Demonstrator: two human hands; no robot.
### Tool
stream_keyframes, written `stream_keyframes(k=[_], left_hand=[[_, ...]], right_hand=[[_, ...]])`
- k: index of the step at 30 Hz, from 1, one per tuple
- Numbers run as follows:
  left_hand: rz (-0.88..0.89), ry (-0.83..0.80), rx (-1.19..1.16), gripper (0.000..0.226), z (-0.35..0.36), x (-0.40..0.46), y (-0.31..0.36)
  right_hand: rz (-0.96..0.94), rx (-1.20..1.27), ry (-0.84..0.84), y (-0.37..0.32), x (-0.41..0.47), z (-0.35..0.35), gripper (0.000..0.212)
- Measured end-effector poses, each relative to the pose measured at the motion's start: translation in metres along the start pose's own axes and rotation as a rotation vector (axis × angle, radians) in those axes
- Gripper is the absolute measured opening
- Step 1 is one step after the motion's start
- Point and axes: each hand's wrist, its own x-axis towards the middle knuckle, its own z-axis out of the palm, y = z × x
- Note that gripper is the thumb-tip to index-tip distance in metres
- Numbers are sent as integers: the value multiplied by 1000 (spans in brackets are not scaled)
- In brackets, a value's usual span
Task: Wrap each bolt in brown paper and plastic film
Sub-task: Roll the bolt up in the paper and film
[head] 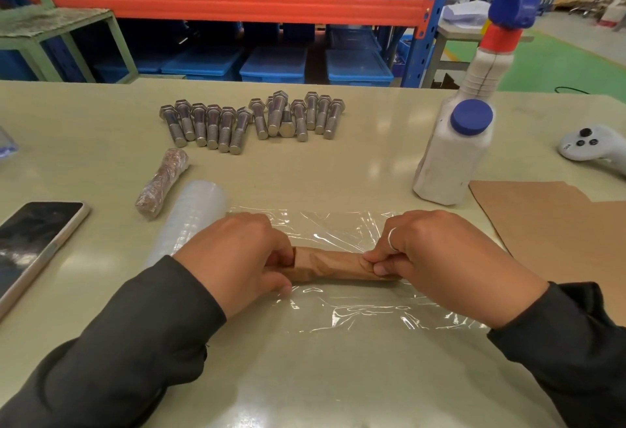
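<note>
On the desk point(338, 163), near edge, centre: one bolt in brown paper point(327, 266), lying crosswise on a spread sheet of plastic film point(355, 312). Left hand point(237, 254) grips its left end, fingers point(281, 254) curled round the roll; right hand point(440, 258) pinches its right end between thumb and curled fingers. Paper stage judged complete for this item; film stage judged not yet begun, the sheet lying flat under and around it.

Finished: one wrapped bolt point(162, 182), paper under film, left of centre, apart from the rest.

Outstanding: a row of bare bolts point(252, 121), well over a dozen, further back; exact count uncertain, since several overlap.

Supplies: film roll point(193, 217) just left of the left hand, touching the sheet's edge; brown paper stock point(548, 224) at right, cut off by the frame.

Also present: white bottle point(454, 156), phone point(37, 241), handheld controller point(592, 148).

Not visible: the bolt itself inside the paper; both roll ends, covered by the hands.
</note>
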Motion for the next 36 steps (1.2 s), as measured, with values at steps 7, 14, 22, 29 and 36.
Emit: stream_keyframes(k=[7, 14, 22, 29, 36], left_hand=[[-52, -11, 34, 21, 1, 1, 5], [-78, -33, 15, 13, -1, -2, 10], [-88, -10, -44, 15, -3, 1, 6], [-174, 145, -237, 21, 5, 1, 9], [-198, 143, -299, 38, 6, 6, 7]], right_hand=[[7, 15, -2, 0, -1, 0, 22], [25, 56, -10, 1, 0, 0, 21], [14, 80, -11, 2, 1, -1, 20], [8, 65, -9, 2, 1, -1, 21], [3, 68, -1, 2, 2, -1, 19]])
